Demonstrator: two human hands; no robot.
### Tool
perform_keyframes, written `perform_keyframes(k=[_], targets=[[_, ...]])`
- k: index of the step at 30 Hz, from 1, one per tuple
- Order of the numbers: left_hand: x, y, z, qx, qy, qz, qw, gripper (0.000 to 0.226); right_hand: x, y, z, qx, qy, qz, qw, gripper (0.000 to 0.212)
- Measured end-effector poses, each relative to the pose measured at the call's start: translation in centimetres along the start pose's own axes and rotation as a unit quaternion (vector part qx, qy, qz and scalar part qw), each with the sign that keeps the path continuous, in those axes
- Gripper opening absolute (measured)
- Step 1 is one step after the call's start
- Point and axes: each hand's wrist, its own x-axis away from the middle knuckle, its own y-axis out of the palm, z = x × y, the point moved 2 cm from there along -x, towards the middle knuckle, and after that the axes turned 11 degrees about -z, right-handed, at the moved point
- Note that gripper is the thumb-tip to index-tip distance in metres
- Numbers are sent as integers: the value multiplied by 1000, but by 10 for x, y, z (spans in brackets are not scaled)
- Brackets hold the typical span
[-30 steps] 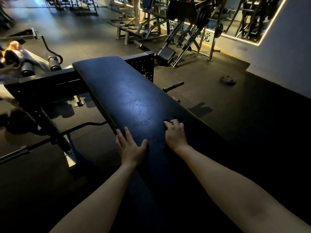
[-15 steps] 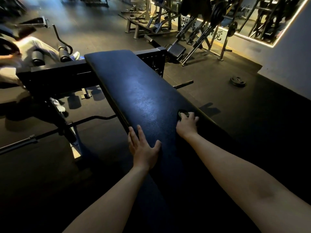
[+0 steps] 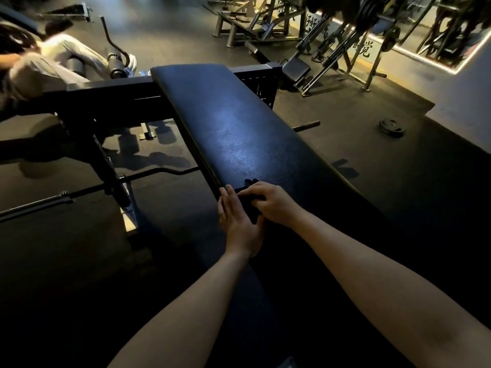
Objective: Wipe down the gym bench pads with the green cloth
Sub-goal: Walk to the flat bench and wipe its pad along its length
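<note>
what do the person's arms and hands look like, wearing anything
The left forearm and right forearm are bare as far as the frame shows, with no sleeves. The left grip and right grip carry no gloves. No watch, band or ring shows, though the light is dim.

Both bare forearms reaching forward, left hand point(image 3: 237, 224) flat, fingers straight, right hand point(image 3: 275, 204) curled over cloth point(image 3: 250, 206)

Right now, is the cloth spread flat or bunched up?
Bunched. The cloth shows only as a dark crumpled wad poking out from under the right hand on the bench pad; no flat sheet shows.
</note>
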Motion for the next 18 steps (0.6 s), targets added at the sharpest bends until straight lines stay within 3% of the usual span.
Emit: perform_keyframes(k=[2,4,6,8,12,16,18], targets=[[2,-5,-6,21,-2,-20,1000,108,10,1,2,13,0,21,1000,44],[9,-10,-15,37,2,-44,998,106,11,-3,12,56,18,129,990,39],[22,-13,-24,58,-18,-52,997,102,6,-8,23,57,108,200,972,35],[31,-12,-29,87,-45,-48,994,95,-4,-1,19,55,171,191,965,34],[31,-20,-32,132,-35,-47,989,84,-15,36,-24,127,63,123,982,33],[37,-34,-37,194,-6,-46,980,58,-1,45,-46,130,4,52,990,32],[46,-32,-42,223,15,-18,975,68,8,54,-56,89,-24,26,995,31]])
